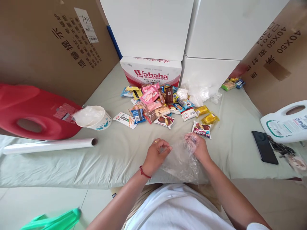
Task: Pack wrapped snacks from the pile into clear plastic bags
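A clear plastic bag (181,161) lies crumpled between my hands, in front of my lap. My left hand (157,153), with a ring and a red cord bracelet, has thumb and forefinger pinched at the bag's left edge. On the other side, my right hand (198,145) has its fingers curled round the bag's upper right part, film covering the fingertips. Just beyond it lies a chocolate-pie packet (201,129). Farther off is a heap of wrapped snacks, among them a pink wafer packet (150,95), a brown packet (169,94) and yellow packets (210,118).
A Wahaha carton (151,72) backs the snacks, beside bunched clear bags (199,91). Leftward are a paper tub (103,119), a plastic roll (52,145) and a red jug (35,108). Rightward are a phone (264,147), keys (280,147) and a white jug (285,124).
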Available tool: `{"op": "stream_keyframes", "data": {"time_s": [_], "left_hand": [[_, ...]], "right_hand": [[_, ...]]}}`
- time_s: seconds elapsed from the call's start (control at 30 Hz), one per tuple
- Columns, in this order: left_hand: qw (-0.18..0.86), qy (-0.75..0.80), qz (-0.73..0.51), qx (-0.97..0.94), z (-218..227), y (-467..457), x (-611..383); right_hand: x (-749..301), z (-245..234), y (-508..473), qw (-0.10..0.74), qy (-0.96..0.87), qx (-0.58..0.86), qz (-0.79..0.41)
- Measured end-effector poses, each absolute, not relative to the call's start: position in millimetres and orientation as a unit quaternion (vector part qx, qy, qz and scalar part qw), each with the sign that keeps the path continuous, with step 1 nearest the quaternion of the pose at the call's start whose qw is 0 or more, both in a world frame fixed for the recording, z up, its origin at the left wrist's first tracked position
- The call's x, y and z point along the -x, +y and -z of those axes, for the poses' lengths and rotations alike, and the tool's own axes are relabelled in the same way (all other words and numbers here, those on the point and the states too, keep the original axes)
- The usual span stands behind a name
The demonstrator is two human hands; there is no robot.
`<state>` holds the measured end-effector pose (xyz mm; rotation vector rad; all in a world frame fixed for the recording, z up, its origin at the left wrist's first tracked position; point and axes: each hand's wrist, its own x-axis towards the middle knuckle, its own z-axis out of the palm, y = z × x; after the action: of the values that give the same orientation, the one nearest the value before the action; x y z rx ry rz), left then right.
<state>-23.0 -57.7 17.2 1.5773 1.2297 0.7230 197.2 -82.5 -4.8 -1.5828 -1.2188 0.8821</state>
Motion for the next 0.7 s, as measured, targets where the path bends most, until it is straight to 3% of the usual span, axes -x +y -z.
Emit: {"op": "stream_keyframes", "data": {"time_s": [0.23,0.47,0.7], "left_hand": [[0.489,0.441,-0.318,-0.682,-21.6,-62.0,-12.5],[0.489,0.491,-0.381,-0.612,-14.1,-57.0,7.5],[0.424,0.371,-0.346,-0.75,-24.6,-63.1,-13.3]], "right_hand": [[-177.6,0.7,-77.4,0.456,-0.473,0.653,-0.377],[-192.6,10.7,-73.8,0.436,-0.474,0.671,-0.367],[-178.6,4.0,-72.1,0.444,-0.506,0.651,-0.351]]}}
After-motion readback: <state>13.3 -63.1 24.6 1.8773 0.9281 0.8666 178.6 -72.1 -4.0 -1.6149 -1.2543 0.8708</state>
